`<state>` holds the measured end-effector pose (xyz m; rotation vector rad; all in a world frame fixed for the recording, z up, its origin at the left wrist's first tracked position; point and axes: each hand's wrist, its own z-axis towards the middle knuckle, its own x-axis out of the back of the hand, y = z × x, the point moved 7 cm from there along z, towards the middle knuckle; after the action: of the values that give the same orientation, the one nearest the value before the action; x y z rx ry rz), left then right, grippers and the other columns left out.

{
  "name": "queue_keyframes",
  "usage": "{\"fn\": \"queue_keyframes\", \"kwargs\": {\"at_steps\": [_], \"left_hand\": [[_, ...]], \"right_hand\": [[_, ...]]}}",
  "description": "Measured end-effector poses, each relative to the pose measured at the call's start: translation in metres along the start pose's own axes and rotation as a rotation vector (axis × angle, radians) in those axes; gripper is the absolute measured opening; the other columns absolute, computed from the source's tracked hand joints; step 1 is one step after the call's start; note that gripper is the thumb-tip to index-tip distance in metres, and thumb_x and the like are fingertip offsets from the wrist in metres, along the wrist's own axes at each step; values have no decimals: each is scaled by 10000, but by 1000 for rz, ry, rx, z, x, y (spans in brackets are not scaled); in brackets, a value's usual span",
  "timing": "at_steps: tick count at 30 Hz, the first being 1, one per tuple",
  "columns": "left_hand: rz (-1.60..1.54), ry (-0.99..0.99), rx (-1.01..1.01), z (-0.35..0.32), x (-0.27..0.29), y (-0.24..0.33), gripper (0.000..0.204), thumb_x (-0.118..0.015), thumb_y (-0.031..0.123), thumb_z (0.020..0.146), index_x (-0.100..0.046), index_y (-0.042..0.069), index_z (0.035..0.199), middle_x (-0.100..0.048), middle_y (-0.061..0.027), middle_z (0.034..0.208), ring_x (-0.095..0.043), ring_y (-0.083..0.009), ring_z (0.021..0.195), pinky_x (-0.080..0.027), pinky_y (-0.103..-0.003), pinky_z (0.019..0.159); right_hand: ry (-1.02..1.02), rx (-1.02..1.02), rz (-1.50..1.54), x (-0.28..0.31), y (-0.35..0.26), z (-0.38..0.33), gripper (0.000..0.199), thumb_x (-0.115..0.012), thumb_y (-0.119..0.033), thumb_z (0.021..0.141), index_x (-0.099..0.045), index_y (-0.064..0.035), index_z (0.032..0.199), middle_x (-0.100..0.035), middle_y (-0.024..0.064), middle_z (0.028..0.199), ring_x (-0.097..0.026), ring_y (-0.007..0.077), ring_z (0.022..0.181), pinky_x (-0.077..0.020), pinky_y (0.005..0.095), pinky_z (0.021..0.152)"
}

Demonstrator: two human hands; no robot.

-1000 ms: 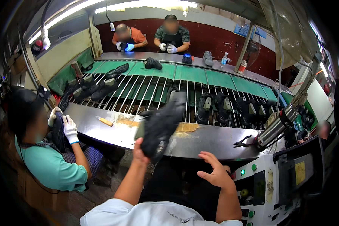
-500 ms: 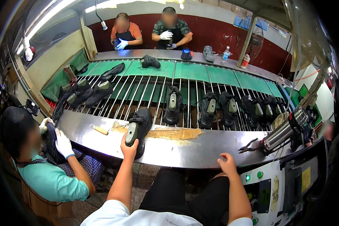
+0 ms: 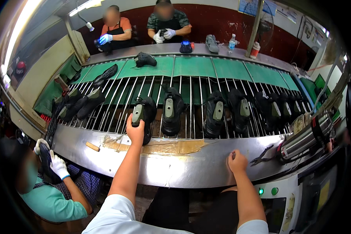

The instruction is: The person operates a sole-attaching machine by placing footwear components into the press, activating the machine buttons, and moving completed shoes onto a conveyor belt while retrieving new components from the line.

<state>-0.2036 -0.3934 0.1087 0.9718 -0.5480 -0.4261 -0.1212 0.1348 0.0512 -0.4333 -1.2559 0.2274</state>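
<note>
My left hand grips a black shoe by the grey-green shoe last that fills its opening. The shoe is over the metal rods at the near edge of the rack, beside another black shoe with a last in it. Whether its sole rests on the rods I cannot tell. Above the steel ledge, to the right, my right hand is closed. A small dark spot shows at its fingertips, too small to name. Pliers lie just right of that hand.
More black shoes stand along the rods. A steel flask lies at the ledge's right, above a control box. A small tan stick lies left. A gloved co-worker sits close at left; two people work across the rack.
My left hand has carried the shoe forward from the steel ledge to the rods. My right hand has come over the ledge, and its fingers have curled in. The view has shifted somewhat.
</note>
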Motion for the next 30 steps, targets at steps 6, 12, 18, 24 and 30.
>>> {"fn": "queue_keyframes", "kwargs": {"at_steps": [6, 12, 18, 24, 30], "left_hand": [[-44, -84, 111, 14, -45, -29, 555, -718, 179, 742, -547, -6, 1236, -629, -180, 1146, -610, -277, 1036, -456, -370, 913], [-95, -300, 152, 23, -70, -31, 560, -745, 158, 701, -486, 45, 1185, -576, -116, 1062, -549, -206, 953, -449, -330, 870], [-136, -370, 144, 20, -64, -37, 573, -754, 143, 700, -485, 36, 1195, -572, -128, 1065, -550, -223, 972, -441, -342, 881], [-83, -373, 123, 19, -79, -28, 579, -747, 159, 730, -473, 34, 1224, -580, -138, 1073, -552, -228, 965, -445, -351, 880], [8, -225, -13, 20, -70, 0, 613, -691, 174, 756, -461, 1, 1297, -550, -188, 1235, -541, -307, 1124, -401, -380, 994]], "right_hand": [[24, 9, 29, 11, -14, 4, 136, -627, -224, 807, -577, -118, 875, -648, 112, 683, -629, 353, 648, -487, 457, 583], [50, -11, -8, 11, -8, 4, 139, -642, -217, 787, -559, -107, 806, -627, 88, 639, -619, 330, 618, -481, 450, 570], [60, -39, 37, 15, -9, 3, 154, -642, -221, 781, -553, -100, 746, -623, 81, 633, -616, 325, 614, -482, 450, 580], [46, -47, 19, 13, -6, 2, 178, -636, -237, 780, -546, -93, 728, -623, 91, 638, -617, 333, 622, -484, 457, 586], [44, -38, 27, 12, -6, 3, 177, -628, -237, 784, -546, -91, 728, -618, 106, 635, -615, 341, 621, -482, 472, 581]]}}
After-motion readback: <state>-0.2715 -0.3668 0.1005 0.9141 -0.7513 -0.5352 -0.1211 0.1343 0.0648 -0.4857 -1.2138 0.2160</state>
